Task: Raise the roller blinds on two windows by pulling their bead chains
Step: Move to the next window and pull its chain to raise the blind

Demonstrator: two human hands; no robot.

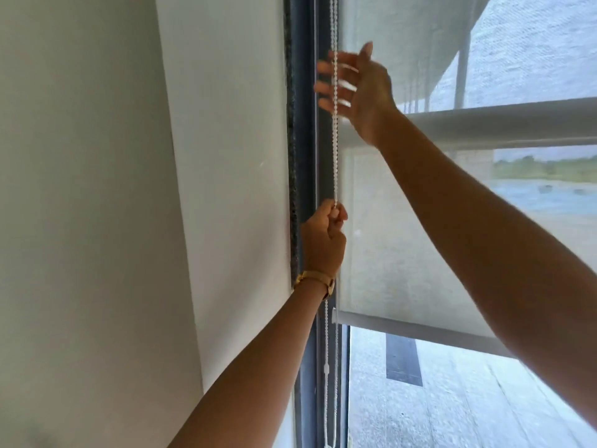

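A white bead chain (pixel 335 163) hangs straight down along the dark window frame (pixel 305 176). My left hand (pixel 323 240), with a gold watch on its wrist, is clenched on the chain low down. Higher up, my right hand (pixel 355 88) has its fingers spread apart around the chain without closing on it. The translucent white roller blind (pixel 403 253) covers the upper part of the window. Its bottom bar (pixel 420 331) hangs partway up, with bare glass below it.
A white wall (pixel 129 221) fills the left half. The chain's loop with a white connector (pixel 326 370) dangles below my left wrist. Through the glass I see a horizontal rail (pixel 517 124) and an outdoor paved floor (pixel 452 399).
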